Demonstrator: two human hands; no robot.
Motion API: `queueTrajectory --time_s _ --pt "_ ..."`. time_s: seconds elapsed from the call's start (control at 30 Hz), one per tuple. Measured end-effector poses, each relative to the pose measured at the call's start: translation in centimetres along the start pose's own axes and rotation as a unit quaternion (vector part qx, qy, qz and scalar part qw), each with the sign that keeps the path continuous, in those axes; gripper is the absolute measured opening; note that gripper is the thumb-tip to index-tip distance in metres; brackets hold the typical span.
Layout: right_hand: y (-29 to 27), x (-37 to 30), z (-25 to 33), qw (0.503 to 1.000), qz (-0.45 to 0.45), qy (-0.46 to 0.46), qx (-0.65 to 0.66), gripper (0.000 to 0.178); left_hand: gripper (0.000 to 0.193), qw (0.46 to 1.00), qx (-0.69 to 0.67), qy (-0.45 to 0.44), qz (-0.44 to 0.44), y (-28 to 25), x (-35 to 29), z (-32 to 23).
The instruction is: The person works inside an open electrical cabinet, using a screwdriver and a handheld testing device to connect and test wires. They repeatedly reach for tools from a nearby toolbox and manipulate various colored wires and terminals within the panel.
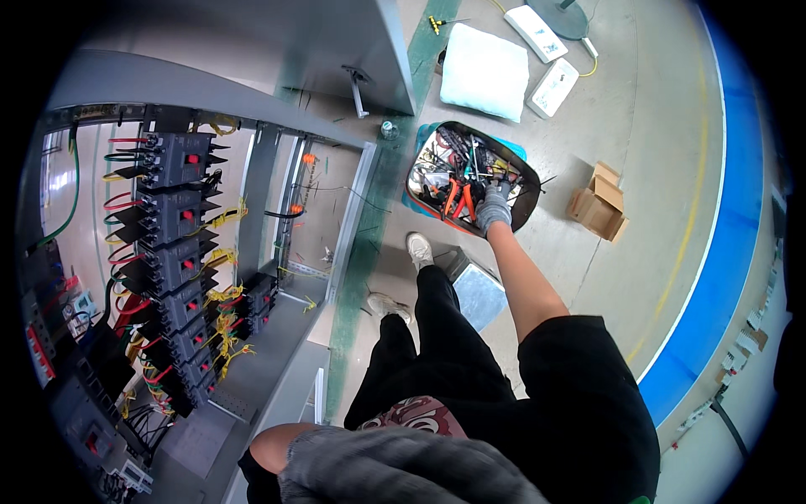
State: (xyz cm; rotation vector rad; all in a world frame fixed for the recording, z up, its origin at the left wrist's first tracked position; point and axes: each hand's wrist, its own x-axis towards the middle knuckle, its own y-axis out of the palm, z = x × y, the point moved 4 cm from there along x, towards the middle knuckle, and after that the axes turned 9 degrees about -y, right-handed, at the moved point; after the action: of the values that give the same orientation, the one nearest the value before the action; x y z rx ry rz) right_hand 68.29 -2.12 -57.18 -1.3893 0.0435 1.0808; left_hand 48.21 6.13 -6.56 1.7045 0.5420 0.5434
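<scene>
My right hand (494, 208), in a grey knit glove, reaches down into an open tool bin (527, 210) on the floor. It lies among the tools, right beside orange-handled pliers (460, 195); its fingertips are lost among dark tools, so what they touch or hold is unclear. The bin is crowded with screwdrivers, pliers and other hand tools. My left hand (395, 466), also in a grey glove, is large and blurred at the lower edge, close in front of my body. Its fingers cannot be made out well.
On the left stands an open metal cabinet (285, 336) with a column of black circuit breakers (180, 214) and coloured wires. Around the bin are a white cushion (484, 71), a cardboard box (599, 203), a grey-topped stool (480, 298) and a yellow-handled tool (436, 24).
</scene>
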Motion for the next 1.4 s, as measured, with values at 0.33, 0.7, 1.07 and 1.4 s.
queueTrajectory --time_s 0.33,0.7,1.07,1.4 --pt "-3.1 2.0 1.2 0.997 -0.073 -0.012 -0.036 0.031 0.077 0.991 -0.063 -0.003 0.121 -1.7 -0.2 -1.7" --pt "-0.9 2.5 0.9 0.996 -0.031 -0.023 -0.075 0.039 0.057 0.992 0.115 -0.047 -0.011 -6.3 -1.9 -5.5" --pt "-2.5 2.3 2.6 0.998 0.008 0.055 0.003 0.065 0.082 0.946 0.257 -0.148 -0.129 -12.6 -5.7 -4.9" --pt "-5.5 -4.4 -3.3 0.903 -0.161 -0.374 -0.136 0.034 0.041 0.853 0.452 -0.037 -0.26 -11.5 -15.0 -6.1"
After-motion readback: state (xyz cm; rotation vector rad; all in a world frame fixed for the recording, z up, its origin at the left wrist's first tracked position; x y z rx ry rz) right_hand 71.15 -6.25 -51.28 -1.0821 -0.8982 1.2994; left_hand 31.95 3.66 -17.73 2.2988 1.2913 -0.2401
